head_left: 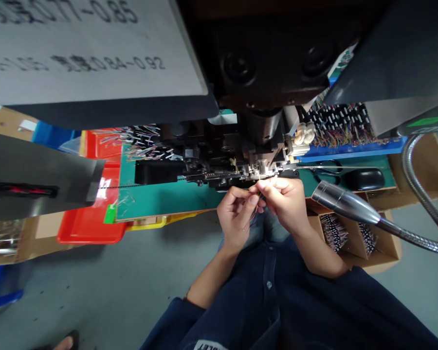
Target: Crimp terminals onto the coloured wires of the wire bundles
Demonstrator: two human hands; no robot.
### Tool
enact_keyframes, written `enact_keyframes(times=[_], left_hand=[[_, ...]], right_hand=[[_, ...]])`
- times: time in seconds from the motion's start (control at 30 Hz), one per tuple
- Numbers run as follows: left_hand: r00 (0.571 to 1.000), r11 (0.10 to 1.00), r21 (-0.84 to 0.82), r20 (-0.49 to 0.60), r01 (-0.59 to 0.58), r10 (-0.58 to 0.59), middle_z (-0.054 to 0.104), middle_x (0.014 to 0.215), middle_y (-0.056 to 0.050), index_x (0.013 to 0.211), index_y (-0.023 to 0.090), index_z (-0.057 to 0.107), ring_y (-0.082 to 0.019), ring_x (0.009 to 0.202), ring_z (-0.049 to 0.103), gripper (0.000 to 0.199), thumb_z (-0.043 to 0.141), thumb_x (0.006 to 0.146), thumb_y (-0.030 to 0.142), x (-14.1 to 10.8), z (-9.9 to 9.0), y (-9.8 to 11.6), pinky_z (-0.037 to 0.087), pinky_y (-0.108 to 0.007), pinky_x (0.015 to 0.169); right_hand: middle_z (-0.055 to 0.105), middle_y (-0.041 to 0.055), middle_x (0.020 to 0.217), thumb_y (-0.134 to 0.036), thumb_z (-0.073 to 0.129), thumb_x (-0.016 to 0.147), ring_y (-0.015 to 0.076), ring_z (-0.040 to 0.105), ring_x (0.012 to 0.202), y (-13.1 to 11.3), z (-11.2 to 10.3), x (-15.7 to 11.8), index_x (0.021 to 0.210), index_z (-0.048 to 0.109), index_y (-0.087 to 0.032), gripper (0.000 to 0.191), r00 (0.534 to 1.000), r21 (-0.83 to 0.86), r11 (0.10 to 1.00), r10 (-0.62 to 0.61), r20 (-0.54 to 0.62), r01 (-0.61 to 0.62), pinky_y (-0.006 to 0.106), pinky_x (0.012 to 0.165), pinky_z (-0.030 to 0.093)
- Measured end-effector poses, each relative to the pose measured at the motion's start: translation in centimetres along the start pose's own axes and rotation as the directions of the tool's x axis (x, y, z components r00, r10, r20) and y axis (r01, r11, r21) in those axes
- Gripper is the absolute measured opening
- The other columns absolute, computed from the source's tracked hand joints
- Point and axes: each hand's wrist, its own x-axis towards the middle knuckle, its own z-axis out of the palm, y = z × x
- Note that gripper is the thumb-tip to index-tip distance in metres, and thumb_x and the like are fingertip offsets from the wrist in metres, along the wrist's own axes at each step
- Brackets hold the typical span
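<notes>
Thin wire pale, coppery. Wire bundle behind blue plastic tray: mixed purple, orange, green strands, black sleeves. Work mat teal green. Plastic tray bright red, yellow tray beside it. Crimping press black. Gooseneck lamp silver. Cardboard box tan. Jacket sleeve navy. Floor grey. Sign pale grey, black print.

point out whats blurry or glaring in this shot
In the head view, the printed card at top is heavily blurred, the chrome gooseneck lamp carries bright glare, and the left hand and right hand look fairly sharp, with wide-angle bending toward the edges.
</notes>
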Motion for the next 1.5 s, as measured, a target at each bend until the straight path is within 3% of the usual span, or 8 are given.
enact_keyframes(times=[0.13, 0.43, 0.57, 0.9, 1.1, 1.27, 1.5], left_hand=[[0.999, 0.999, -0.031, -0.020, -0.031, 0.030, 0.081, 0.080, 0.002, 0.095, 0.022, 0.076, -0.013, 0.061, 0.075, 0.027, 0.093, 0.105, 0.041, 0.1, 0.0, 0.1, 0.067, -0.025, 0.061], [0.999, 0.999, -0.002, -0.030, -0.036, 0.036, 0.084, 0.081, 0.000, 0.094, 0.023, 0.075, -0.015, 0.063, 0.080, 0.030, 0.093, 0.105, 0.044, 0.3, 0.1, 0.3, 0.066, -0.025, 0.060], [0.999, 0.999, 0.028, -0.023, -0.026, 0.027, 0.084, 0.081, 0.000, 0.095, 0.023, 0.074, -0.014, 0.062, 0.079, 0.030, 0.093, 0.105, 0.045, 0.2, -0.1, 0.2, 0.066, -0.025, 0.061], [0.996, 0.996, 0.025, -0.030, -0.088, 0.088, 0.080, 0.081, 0.001, 0.096, 0.022, 0.078, -0.013, 0.064, 0.076, 0.026, 0.096, 0.103, 0.040, -0.3, -0.1, 0.4, 0.063, -0.023, 0.062], [0.989, 0.990, 0.000, -0.043, -0.142, 0.142, 0.079, 0.084, 0.001, 0.094, 0.022, 0.079, -0.012, 0.063, 0.074, 0.029, 0.100, 0.099, 0.041, -0.8, 0.2, 0.8, 0.060, -0.023, 0.060], [0.993, 0.992, -0.057, 0.035, -0.111, 0.113, 0.076, 0.074, 0.003, 0.095, 0.023, 0.075, -0.013, 0.062, 0.073, 0.028, 0.098, 0.101, 0.038, -1.9, 0.3, 1.7, 0.062, -0.024, 0.061], [0.990, 0.990, -0.087, 0.078, -0.109, 0.116, 0.077, 0.074, 0.003, 0.097, 0.025, 0.073, -0.016, 0.061, 0.075, 0.027, 0.095, 0.104, 0.038, -3.5, 0.3, 2.4, 0.065, -0.028, 0.060]], right_hand=[[0.070, -0.0016, 0.059, -0.062, 0.089, 0.104, 0.0104, 0.049, 0.043, 0.6, 0.1, 0.2, 0.092, 0.092, -0.021, 0.043, 0.999, 0.035, 0.999, 0.033, -0.018, -0.032, 0.027, 0.045, 0.048], [0.058, -0.0055, 0.049, -0.060, 0.090, 0.103, 0.0113, 0.045, 0.041, 0.4, 0.3, 0.3, 0.089, 0.091, -0.022, 0.040, 0.998, 0.019, 0.999, 0.040, -0.042, -0.039, 0.028, 0.044, 0.046], [0.067, -0.0019, 0.055, -0.059, 0.089, 0.102, 0.0115, 0.046, 0.041, 0.3, 0.4, 0.3, 0.090, 0.092, -0.023, 0.039, 0.998, -0.020, 0.999, 0.031, -0.060, -0.032, 0.028, 0.041, 0.042], [0.071, 0.0004, 0.058, -0.051, 0.084, 0.106, 0.0142, 0.054, 0.046, -1.7, 0.8, -0.7, 0.090, 0.094, -0.024, 0.033, 0.988, -0.150, 0.978, -0.149, -0.029, 0.143, 0.029, 0.044, 0.049], [0.080, 0.0051, 0.069, -0.048, 0.083, 0.104, 0.0178, 0.067, 0.057, -1.6, 0.4, -1.4, 0.070, 0.085, -0.026, 0.041, 0.969, -0.224, 0.945, -0.245, 0.004, 0.240, 0.030, 0.050, 0.054], [0.071, -0.0012, 0.059, -0.052, 0.086, 0.103, 0.0127, 0.053, 0.044, -2.0, 0.6, -2.1, 0.103, 0.097, -0.026, 0.028, 0.977, -0.113, 0.970, -0.214, 0.007, 0.214, 0.027, 0.042, 0.044], [0.071, -0.0036, 0.056, -0.053, 0.087, 0.104, 0.0095, 0.050, 0.038, -2.3, 0.8, -3.2, 0.108, 0.098, -0.029, 0.027, 0.973, -0.017, 0.974, -0.227, 0.039, 0.228, 0.023, 0.040, 0.044]])
